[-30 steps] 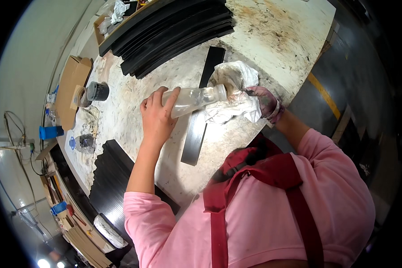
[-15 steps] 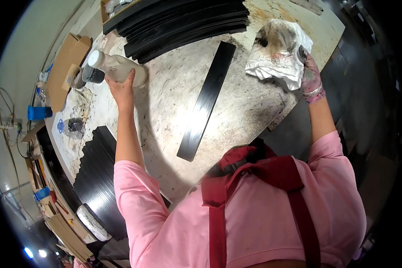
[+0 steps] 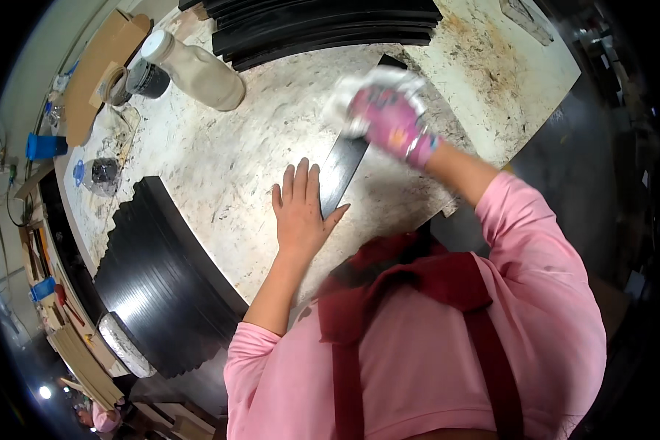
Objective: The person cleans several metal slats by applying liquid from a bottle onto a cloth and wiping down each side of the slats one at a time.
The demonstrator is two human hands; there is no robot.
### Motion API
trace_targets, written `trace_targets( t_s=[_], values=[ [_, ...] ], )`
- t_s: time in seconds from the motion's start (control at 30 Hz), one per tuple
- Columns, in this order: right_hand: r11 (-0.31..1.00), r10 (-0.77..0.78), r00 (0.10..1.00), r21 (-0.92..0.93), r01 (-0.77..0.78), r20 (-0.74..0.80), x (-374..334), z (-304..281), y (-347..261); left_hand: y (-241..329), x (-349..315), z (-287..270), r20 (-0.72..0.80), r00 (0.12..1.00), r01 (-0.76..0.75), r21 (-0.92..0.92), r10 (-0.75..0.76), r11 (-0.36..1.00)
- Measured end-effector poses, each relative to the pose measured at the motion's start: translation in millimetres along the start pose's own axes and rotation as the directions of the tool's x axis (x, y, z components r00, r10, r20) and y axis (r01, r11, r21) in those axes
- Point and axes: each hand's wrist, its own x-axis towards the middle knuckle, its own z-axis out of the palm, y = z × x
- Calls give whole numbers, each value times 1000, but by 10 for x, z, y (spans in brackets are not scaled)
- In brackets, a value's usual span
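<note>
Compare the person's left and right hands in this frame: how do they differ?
The left hand is bare; the right hand wears a pink-purple glove.
The left hand is empty, fingers spread; the right hand holds a white cloth.
The left hand is at the near end of the black strip, the right hand farther along it.
The left hand looks sharp, the right hand blurred.
Both are at the same strip.

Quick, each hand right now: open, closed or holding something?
Left hand: bare, open, at the near end of the long, flat black strip.
Right hand: pink-gloved, on the crumpled white cloth; too blurred to tell open or closed.
</note>
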Motion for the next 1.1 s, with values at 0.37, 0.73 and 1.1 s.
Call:
trace_targets(
  t_s=[0.37, 0.73, 1.1],
  values=[
    [989, -62, 996, 130, 70, -66, 12, -361, 181, -6, 10, -3, -52, 998, -22, 7, 22, 1000],
    [1000, 17, 999, -8, -17, -31, 4, -558, 294, -8, 27, 4, -73, 996, -56, 14, 57, 998],
    [983, 152, 986, -115, -144, 66, 142, -642, 703, 16, 40, -34, -72, 995, -67, 16, 68, 998]
  ],
)
